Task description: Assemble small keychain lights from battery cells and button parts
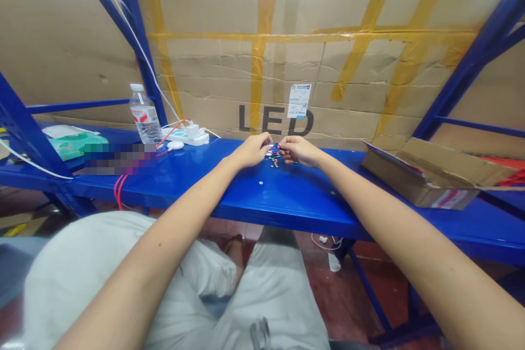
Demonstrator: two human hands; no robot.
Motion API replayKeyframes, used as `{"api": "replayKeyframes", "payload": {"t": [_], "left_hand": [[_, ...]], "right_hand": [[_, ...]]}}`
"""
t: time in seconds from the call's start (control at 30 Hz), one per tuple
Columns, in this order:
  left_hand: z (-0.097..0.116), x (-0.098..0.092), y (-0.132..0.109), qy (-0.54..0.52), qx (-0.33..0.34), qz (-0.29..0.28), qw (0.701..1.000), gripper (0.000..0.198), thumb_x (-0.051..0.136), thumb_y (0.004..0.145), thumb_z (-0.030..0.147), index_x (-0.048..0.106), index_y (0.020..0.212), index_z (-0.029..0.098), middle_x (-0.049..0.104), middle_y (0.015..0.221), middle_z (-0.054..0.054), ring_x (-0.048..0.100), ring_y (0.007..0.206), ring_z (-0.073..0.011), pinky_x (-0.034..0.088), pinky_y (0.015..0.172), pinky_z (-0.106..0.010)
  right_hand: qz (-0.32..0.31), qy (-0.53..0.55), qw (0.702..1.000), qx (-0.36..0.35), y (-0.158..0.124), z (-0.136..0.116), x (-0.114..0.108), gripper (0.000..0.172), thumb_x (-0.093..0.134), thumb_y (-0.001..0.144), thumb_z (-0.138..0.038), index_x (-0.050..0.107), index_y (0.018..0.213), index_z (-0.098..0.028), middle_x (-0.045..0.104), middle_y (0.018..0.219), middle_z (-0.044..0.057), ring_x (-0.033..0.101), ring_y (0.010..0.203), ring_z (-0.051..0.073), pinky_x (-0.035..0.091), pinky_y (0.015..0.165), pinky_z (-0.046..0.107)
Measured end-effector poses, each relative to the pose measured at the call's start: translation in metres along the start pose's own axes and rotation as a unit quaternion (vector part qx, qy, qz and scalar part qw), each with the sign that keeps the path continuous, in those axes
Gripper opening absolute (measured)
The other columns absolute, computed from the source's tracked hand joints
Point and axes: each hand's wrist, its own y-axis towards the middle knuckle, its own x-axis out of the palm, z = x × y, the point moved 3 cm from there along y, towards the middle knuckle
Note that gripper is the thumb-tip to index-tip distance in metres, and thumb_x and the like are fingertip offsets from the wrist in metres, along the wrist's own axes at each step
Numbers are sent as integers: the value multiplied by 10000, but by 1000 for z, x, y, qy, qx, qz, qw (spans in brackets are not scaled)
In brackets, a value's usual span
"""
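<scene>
Both of my hands work close together over the blue metal shelf. My right hand is closed in a pinch on a small dark-blue, shiny piece, too small to name. Opposite it, my left hand has its fingers curled down at the near side of the same spot; what they hold, if anything, is hidden. Between and below the fingertips lie several small coppery metal pieces, too small to tell their kind. A few shiny purple and silvery bits show beside them, partly covered by my fingers.
A cardboard panel marked LED stands behind. To the left are a water bottle, a white power strip with cables, and a green packet. An open cardboard box sits at right. Blue posts frame the shelf.
</scene>
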Motion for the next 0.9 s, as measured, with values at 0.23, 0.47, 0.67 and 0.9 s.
{"api": "replayKeyframes", "payload": {"t": [0.23,0.47,0.67,0.9], "left_hand": [[3,-1,-1,-9,-6,2,1000,89,537,895,183,611,942,170,695,915,-61,619,866,-200,455,790,-328],[4,-3,-1,-14,-4,8,1000,80,538,896,182,611,928,172,695,911,-56,613,854,-192,458,795,-322],[2,-2,-1,-10,-1,9,1000,78,538,894,185,609,922,169,691,893,-54,612,835,-192,446,767,-319],[2,-2,-1,0,-6,4,1000,93,532,881,168,619,914,168,689,865,-51,614,815,-191,441,739,-316]], "right_hand": [[20,7,1000,-14,0,0,2,257,745,776,-230,495,757,-178,502,614,-25,413,522,71,376,485,211],[30,-1,999,-39,1,0,0,280,758,737,-242,485,745,-182,509,606,-23,409,526,74,347,485,212],[36,-10,998,-45,0,0,1,247,686,742,-190,440,716,-196,458,563,-42,368,500,72,291,460,203],[11,-17,999,-41,-2,1,11,266,642,755,-196,378,729,-217,381,544,-70,291,468,63,198,436,191]]}}
